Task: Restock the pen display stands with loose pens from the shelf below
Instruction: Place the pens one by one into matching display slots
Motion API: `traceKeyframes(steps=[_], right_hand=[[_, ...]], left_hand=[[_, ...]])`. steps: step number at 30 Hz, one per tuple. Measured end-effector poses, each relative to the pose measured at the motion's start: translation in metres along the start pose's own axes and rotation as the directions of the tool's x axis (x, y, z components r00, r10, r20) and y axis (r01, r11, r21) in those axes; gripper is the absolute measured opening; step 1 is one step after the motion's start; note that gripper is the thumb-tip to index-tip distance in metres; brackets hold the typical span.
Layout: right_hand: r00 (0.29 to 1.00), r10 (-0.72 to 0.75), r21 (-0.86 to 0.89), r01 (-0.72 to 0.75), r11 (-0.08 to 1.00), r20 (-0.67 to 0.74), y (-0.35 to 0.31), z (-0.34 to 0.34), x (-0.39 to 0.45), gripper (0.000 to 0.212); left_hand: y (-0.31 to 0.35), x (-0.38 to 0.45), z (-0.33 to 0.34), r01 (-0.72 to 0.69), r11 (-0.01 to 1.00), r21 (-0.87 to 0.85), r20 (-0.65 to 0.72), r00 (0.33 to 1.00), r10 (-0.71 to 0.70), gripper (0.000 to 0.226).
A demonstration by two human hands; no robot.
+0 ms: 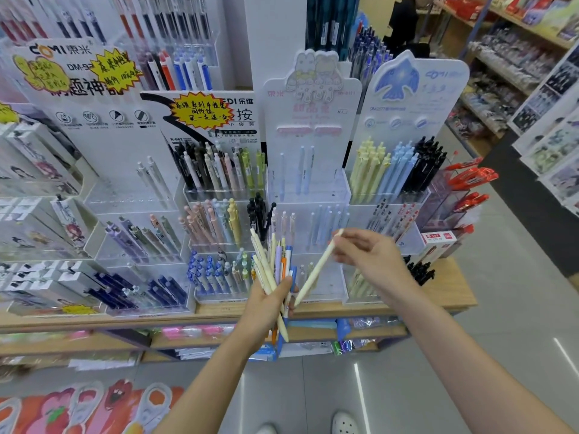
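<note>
A: Where are the pens?

B: A bunch (272,270) of them stands in the left hand (266,303), fingers curled round the lower part. Cream, lilac, orange and blue barrels fan upward above the fist; a couple of tips poke out below it.

A: And the right hand (368,261)?

B: It pinches one cream pen (316,270) near its top end. That pen slants down and to the left, its lower tip just beside the left thumb, close to the bunch. Whether it touches the bunch I cannot tell.

A: Where is all this relative to the stands?

B: Both hands hang in front of the middle stand (308,189), the one with the rabbit card, whose clear tiers hold only a few pale pens. The bird stand (404,126) to its right is full of yellow, blue and black pens.

A: Anything hard to read?

B: The bunch hides the bottom tier of the middle stand. The right fingers cover the pen's clip end. The lower shelf (316,335) is blurred; I see blue and pink packs there, nothing clearer. The left-edge stands are smeared too.
</note>
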State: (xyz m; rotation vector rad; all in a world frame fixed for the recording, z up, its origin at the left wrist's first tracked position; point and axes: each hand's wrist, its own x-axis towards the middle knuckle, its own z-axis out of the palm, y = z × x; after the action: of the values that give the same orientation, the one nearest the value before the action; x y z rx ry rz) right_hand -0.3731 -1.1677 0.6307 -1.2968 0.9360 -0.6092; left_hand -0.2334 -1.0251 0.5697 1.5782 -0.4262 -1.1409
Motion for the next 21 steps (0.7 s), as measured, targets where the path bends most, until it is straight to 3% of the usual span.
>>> traceKeyframes(steps=[2, 4, 7, 14, 21], right_hand=[[0.990, -0.072, -0.017, 0.071, 0.997, -0.119, -0.004, -0.019, 0.005, 0.013], [0.966, -0.175, -0.223, 0.131, 0.966, -0.189, 0.005, -0.032, 0.011, 0.009], [0.960, -0.258, -0.513, 0.169, 0.841, -0.108, 0.036, -0.029, 0.012, 0.007], [0.946, -0.319, -0.594, 0.222, 0.773, -0.062, 0.085, -0.013, 0.022, 0.010], [0.941, -0.333, -0.631, 0.224, 0.743, -0.059, 0.109, -0.003, 0.026, 0.014]], left_hand=[[0.000, 0.002, -0.001, -0.016, 1.000, -0.017, -0.005, 1.000, 0.016, 0.022], [0.000, 0.003, -0.001, -0.025, 1.000, -0.009, -0.008, 1.000, 0.025, 0.023], [-0.001, 0.005, 0.001, -0.025, 1.000, -0.013, -0.010, 1.000, 0.025, 0.028], [-0.001, 0.009, 0.004, -0.036, 0.999, -0.008, -0.020, 0.999, 0.036, 0.032], [-0.001, 0.005, 0.004, -0.031, 0.999, -0.034, -0.031, 0.999, 0.030, 0.020]])
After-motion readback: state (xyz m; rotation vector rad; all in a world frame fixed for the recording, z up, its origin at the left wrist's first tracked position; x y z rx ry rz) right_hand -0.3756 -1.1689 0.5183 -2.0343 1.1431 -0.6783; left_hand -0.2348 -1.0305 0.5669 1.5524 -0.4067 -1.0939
